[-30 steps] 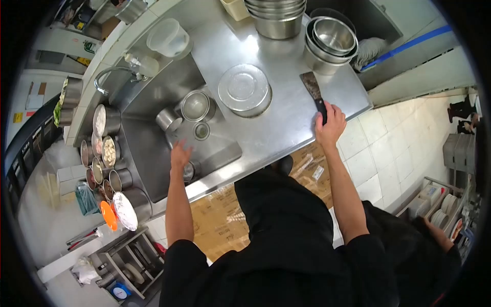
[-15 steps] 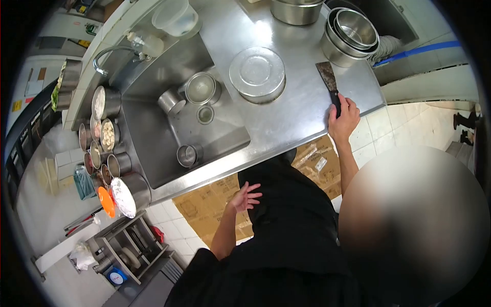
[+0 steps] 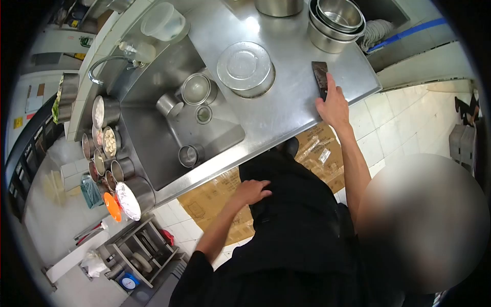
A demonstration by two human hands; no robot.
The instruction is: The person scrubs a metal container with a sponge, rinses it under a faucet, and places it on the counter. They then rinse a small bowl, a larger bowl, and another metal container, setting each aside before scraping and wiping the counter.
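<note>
A scraper (image 3: 320, 73) with a dark, stained blade lies on the steel counter near its front right edge. Over its handle is my right hand (image 3: 335, 106), closed around it, the index finger stretched along the blade's side. My left hand (image 3: 250, 193) hangs in front of the black clothing, below the counter edge, empty and with thumb and fingers apart. To the left of the scraper stands a round metal container with a lid (image 3: 244, 65). Behind the scraper is a stack of nested steel pots (image 3: 331, 37).
A sink (image 3: 158, 148) with several metal pots and cups lies to the left, beside a faucet (image 3: 97, 74). Filled steel containers (image 3: 109, 141) line its far left side. Cardboard (image 3: 204, 204) covers part of the floor. A large blurred round shape fills the lower right.
My right hand has shifted up over the scraper's handle, its index finger now beside the blade. My left hand has turned and its fingers are closer together. The view has shifted slightly.
</note>
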